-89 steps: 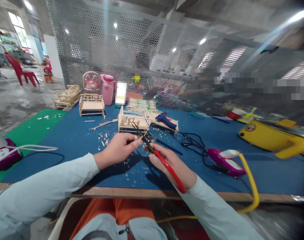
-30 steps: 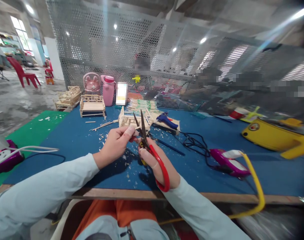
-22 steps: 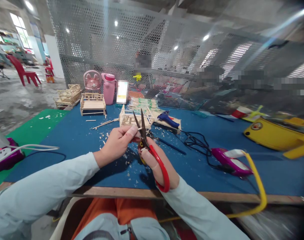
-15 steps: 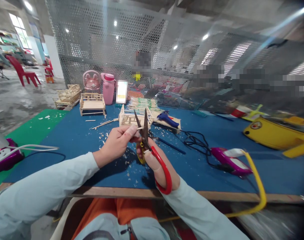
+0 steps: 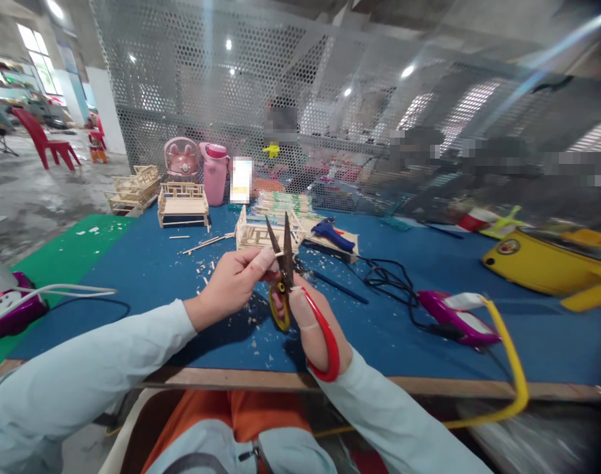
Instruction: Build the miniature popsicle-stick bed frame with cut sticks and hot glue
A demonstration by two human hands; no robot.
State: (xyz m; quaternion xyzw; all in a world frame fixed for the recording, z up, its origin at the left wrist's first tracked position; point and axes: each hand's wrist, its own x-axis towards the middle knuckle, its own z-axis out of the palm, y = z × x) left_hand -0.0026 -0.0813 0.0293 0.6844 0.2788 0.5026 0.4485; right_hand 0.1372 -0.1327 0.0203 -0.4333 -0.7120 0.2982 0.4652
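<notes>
My left hand [image 5: 234, 283] pinches a thin pale wooden stick [image 5: 279, 254], whose end reaches between the scissor blades. My right hand [image 5: 317, 326] grips the scissors [image 5: 287, 263], thumb through the red handle and fingers in the yellow one. The blades are parted and point away from me. Just behind them stands a small wooden frame piece [image 5: 261, 236], partly hidden by hands and blades. A finished-looking miniature wooden bench [image 5: 182, 205] sits farther back left. Loose sticks [image 5: 210, 243] and small chips lie on the blue mat.
A blue glue gun [image 5: 334, 235] rests on a board behind my right hand, its black cable running right. Purple power strips [image 5: 459, 319] lie right and left. A pink bottle [image 5: 214, 174], a yellow container [image 5: 542, 266] and a mesh screen stand farther off.
The scissor blades have drawn slightly closer together around the stick. My right fingers have shifted a little in the handles. My left hand has barely moved.
</notes>
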